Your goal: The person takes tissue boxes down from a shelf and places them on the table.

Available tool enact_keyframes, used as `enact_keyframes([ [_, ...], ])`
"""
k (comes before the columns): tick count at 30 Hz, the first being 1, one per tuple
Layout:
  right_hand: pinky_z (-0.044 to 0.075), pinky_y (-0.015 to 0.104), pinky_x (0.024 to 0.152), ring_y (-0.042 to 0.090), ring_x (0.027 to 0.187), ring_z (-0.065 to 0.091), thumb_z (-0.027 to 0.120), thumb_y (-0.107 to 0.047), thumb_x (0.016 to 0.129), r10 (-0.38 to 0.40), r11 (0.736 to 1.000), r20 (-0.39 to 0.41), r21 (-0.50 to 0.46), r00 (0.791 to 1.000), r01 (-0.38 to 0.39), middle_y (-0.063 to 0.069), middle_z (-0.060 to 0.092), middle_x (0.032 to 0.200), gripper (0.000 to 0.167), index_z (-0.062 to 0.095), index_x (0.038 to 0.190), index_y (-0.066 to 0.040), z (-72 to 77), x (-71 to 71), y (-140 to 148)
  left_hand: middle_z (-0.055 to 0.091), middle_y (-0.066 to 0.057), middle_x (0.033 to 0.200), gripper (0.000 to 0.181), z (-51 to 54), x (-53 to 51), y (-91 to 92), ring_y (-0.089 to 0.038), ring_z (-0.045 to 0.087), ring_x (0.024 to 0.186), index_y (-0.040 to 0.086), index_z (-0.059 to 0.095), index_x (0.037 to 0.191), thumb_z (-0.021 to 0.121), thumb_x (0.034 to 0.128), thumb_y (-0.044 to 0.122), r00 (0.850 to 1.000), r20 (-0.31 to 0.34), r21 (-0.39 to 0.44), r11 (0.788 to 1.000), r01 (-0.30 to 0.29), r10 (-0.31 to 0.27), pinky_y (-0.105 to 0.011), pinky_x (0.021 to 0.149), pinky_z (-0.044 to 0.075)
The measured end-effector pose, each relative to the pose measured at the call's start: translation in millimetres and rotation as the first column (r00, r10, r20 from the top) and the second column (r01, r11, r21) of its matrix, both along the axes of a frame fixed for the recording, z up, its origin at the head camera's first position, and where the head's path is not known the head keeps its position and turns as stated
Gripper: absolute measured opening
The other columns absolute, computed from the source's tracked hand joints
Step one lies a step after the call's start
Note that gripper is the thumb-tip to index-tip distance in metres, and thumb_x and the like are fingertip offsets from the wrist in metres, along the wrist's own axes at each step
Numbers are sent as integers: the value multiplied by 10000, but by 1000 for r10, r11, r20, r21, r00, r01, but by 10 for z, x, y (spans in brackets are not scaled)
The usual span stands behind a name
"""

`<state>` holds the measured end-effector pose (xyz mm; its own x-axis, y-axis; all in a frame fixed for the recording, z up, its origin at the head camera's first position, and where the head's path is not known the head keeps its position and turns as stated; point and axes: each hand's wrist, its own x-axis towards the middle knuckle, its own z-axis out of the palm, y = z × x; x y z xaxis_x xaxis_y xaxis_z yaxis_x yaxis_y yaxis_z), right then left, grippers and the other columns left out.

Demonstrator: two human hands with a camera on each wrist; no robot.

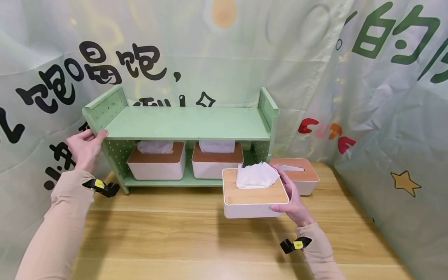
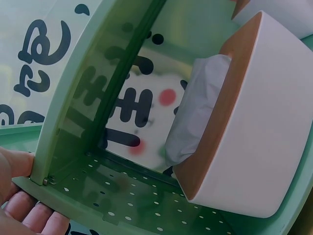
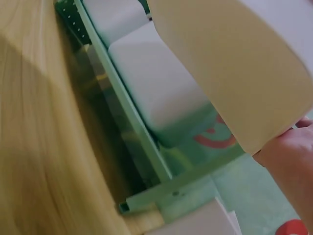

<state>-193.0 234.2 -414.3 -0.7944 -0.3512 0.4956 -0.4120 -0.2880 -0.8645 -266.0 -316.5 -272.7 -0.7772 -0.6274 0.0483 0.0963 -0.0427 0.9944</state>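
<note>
Hands apart. Right hand (image 1: 292, 200) clamped on right side of white rectangular tissue box with light wooden lid (image 1: 245, 210), held above worktop (image 1: 157, 237), before right front corner of green perforated shelf (image 1: 189, 122); right wrist view alone bares box's underside (image 3: 234, 73). Left hand (image 1: 85, 149) grips shelf's left front edge, curled fingers (image 2: 55, 225) clear only in left wrist view.

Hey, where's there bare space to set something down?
The green shelf's top tier is bare between its side panels. So is the tabletop before it, between the left forearm and the tissue box in the right hand. Two boxes crowd the lower tier, leaving a gap at its right; another box stands right of the shelf.
</note>
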Motion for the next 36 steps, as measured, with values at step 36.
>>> enact_keyframes([
  [36, 456, 167, 1072, 16, 1315, 502, 684, 191, 683, -83, 995, 23, 51, 996, 82, -62, 444, 1526, 1076, 134, 1590, 8, -391, 227, 686, 595, 231, 566, 558, -8, -4, -6, 76, 608, 602, 33, 567, 1387, 753, 865, 94, 1000, 14, -6, 1000, 1, -1, -54, 586, 497],
])
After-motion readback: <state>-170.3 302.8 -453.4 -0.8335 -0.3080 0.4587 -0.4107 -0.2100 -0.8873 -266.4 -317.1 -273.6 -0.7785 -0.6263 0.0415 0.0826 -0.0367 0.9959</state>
